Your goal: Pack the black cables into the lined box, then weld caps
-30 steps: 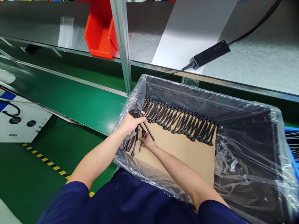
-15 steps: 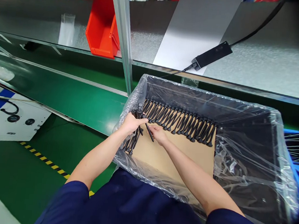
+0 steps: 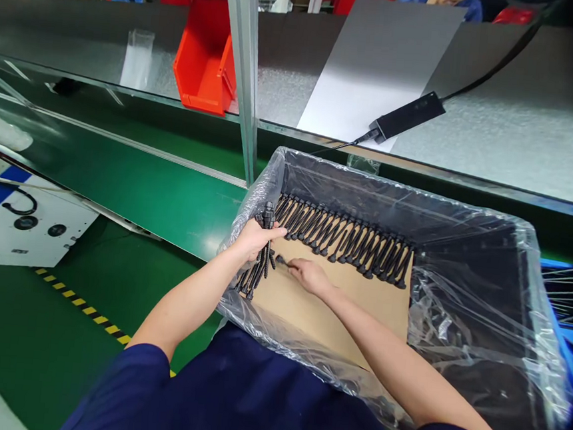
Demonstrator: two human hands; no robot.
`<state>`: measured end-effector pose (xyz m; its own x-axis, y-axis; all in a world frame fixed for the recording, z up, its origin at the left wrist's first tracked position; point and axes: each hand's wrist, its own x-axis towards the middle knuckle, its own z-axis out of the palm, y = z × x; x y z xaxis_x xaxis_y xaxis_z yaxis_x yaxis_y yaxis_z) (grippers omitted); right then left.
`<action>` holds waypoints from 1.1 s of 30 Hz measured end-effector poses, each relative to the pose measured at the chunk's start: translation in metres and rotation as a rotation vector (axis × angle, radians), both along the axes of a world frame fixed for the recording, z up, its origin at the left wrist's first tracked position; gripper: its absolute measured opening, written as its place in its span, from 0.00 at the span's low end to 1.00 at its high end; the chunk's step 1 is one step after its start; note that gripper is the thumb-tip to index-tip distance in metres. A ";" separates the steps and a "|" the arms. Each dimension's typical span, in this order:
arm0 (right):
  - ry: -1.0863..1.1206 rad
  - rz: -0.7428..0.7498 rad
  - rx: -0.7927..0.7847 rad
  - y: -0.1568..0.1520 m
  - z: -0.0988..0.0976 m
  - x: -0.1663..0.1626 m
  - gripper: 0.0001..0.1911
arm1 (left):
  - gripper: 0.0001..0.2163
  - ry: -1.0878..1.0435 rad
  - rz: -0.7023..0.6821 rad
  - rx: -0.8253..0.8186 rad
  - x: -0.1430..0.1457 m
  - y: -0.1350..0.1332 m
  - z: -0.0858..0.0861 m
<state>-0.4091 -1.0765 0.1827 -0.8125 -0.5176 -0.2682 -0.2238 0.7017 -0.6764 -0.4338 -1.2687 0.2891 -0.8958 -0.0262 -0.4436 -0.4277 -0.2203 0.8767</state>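
My left hand (image 3: 256,238) is closed around a bundle of black ribbed rods with thicker heads (image 3: 269,215), at the left end of a plastic-lined bin (image 3: 511,221). Just right of it, my right hand (image 3: 311,275) pinches a single black rod (image 3: 280,260), its head pointing left toward the bundle. Most of that rod is hidden by the fingers. Along the bin's far side, a tight row of similar black rods (image 3: 344,239) lies on a brown cardboard sheet (image 3: 338,306). More rods (image 3: 246,284) lie at the near left, below my left hand.
Clear plastic film (image 3: 437,322) lies bunched in the bin's right part. Behind stands a metal shelf with a red bin (image 3: 206,67), a white sheet (image 3: 338,79) and a black adapter box (image 3: 409,117) with cables. A metal post (image 3: 243,71) rises near the bin's back left corner.
My right hand has moved slightly down and right, away from the bundle, with one rod in its fingers. My left hand keeps hold of the bundle. The view has shifted slightly.
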 end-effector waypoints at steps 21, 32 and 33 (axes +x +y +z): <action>0.231 0.293 0.017 -0.048 -0.062 0.057 0.10 | 0.18 -0.039 -0.062 0.089 0.002 0.001 0.000; -0.593 -0.527 -1.073 -0.033 0.055 0.003 0.18 | 0.15 0.066 -0.339 0.081 0.006 0.004 -0.008; -0.613 -0.559 -1.058 -0.035 0.060 0.004 0.17 | 0.14 0.061 -0.349 0.056 0.007 0.004 -0.007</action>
